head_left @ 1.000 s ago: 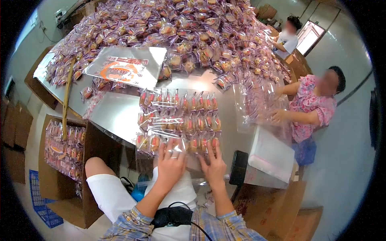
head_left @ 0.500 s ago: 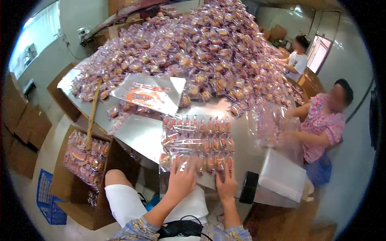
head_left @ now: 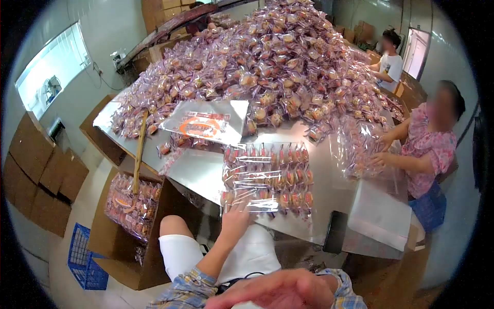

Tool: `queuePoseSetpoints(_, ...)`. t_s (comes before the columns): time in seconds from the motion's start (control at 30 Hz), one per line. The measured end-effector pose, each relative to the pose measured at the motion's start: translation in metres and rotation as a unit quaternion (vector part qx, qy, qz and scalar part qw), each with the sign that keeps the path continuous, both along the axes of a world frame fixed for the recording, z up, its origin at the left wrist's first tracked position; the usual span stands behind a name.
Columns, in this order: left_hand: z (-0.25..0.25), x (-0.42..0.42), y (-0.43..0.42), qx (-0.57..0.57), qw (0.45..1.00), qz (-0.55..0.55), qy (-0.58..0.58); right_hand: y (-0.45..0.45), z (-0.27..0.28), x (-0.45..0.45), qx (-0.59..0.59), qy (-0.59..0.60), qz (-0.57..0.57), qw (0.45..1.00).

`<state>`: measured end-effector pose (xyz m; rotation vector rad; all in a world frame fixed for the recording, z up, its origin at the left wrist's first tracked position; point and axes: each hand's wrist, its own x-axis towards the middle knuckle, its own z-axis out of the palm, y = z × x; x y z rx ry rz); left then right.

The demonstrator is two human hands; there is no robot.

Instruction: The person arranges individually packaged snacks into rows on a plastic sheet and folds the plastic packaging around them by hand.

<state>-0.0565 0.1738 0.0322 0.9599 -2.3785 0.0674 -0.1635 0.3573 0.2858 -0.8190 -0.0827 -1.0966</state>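
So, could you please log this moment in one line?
left hand: touching clear bag | right hand: close to camera, grip unclear | bag: three rows inside | heap of wrapped snacks: beyond bag

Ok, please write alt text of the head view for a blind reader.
The left hand rests on a clear bag holding three rows of wrapped snacks; the right hand is close to the camera. Beyond are a huge snack heap and co-workers.
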Motion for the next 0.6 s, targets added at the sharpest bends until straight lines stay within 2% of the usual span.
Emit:
queuePoseSetpoints(0.07, 0.018, 0.0, 0.004, -0.003, 1.0, 0.015, 0.026, 0.009, 0.015, 0.017, 0.027, -0.117, 0.075, 0.99)
queuePoseSetpoints(0.1, 0.019, 0.0, 0.005, -0.027, 0.999, 0.019, 0.014, 0.015, 0.019, 0.02, 0.036, -0.147, 0.086, 0.985)
queuePoseSetpoints(0.17, 0.003, 0.003, 0.004, 0.042, 0.999, 0.018, 0.018, 0.027, 0.025, 0.026, 0.054, -0.207, 0.109, 0.971)
queuePoseSetpoints(0.2, 0.005, 0.006, 0.003, 0.021, 1.0, 0.006, -0.002, 0.035, 0.03, 0.037, 0.066, -0.254, 0.105, 0.959)
queuePoseSetpoints(0.3, 0.01, 0.006, 0.003, -0.019, 0.999, 0.012, -0.028, 0.031, 0.024, 0.061, 0.021, -0.302, 0.125, 0.945)
queuePoseSetpoints(0.33, 0.009, 0.007, 0.003, 0.016, 0.999, 0.007, -0.027, 0.028, 0.026, 0.063, 0.017, -0.309, 0.13, 0.942)
queuePoseSetpoints(0.43, 0.02, 0.008, 0.009, -0.062, 0.997, 0.014, -0.05, 0.015, 0.033, 0.051, 0.003, -0.254, 0.119, 0.96)
queuePoseSetpoints(0.6, 0.018, 0.011, 0.006, -0.081, 0.994, 0.019, -0.066, -0.005, 0.037, 0.042, -0.014, -0.125, 0.069, 0.99)
